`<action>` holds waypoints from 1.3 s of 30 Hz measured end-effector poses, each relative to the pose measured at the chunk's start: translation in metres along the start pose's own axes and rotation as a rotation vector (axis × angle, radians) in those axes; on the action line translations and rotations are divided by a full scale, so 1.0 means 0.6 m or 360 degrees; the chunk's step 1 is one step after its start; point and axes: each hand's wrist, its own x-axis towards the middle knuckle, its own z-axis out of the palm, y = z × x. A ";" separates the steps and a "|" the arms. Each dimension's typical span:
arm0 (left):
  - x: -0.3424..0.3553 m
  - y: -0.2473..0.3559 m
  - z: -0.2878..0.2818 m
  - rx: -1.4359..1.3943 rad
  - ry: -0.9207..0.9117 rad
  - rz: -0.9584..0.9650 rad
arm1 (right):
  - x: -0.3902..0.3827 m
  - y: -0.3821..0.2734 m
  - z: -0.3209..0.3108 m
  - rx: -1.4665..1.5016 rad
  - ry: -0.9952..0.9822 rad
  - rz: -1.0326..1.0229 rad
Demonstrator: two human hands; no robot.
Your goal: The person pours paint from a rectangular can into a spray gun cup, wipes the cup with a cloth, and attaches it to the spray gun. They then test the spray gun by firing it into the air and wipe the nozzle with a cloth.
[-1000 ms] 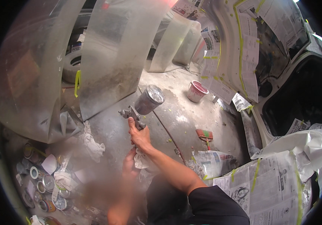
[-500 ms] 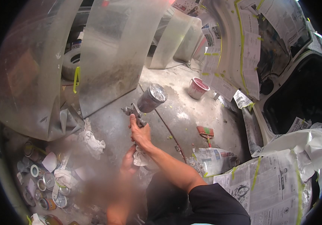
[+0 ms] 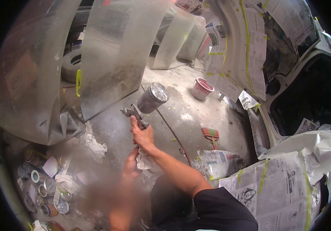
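Observation:
A grey, paint-stained spray gun [image 3: 133, 111] is gripped in my right hand [image 3: 143, 137], the thumb lying along its body. Its round metal cup [image 3: 153, 97] leans up and to the right, with white smears on the lid. Just below, my left hand [image 3: 130, 165] is closed on a crumpled white cloth [image 3: 144, 161] close under the right wrist. The gun's handle is hidden by my right hand, so I cannot see whether the left touches it. A blurred patch covers part of my left forearm.
Paint cans [image 3: 49, 184] crowd the lower left, near a white rag [image 3: 93, 143]. A pink bucket [image 3: 202, 88], a red brush [image 3: 210, 133] and a dark hose [image 3: 170, 127] lie ahead. Translucent sheeting [image 3: 113, 57] hangs left; a paper-masked car body [image 3: 238, 50] stands right.
The spray gun and my right hand have shifted slightly up and left in the picture. Both hands keep the same hold.

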 end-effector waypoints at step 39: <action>0.012 -0.014 -0.020 0.0081 0.0134 0.0173 | -0.005 -0.007 0.001 -0.0055 0.0023 -0.0029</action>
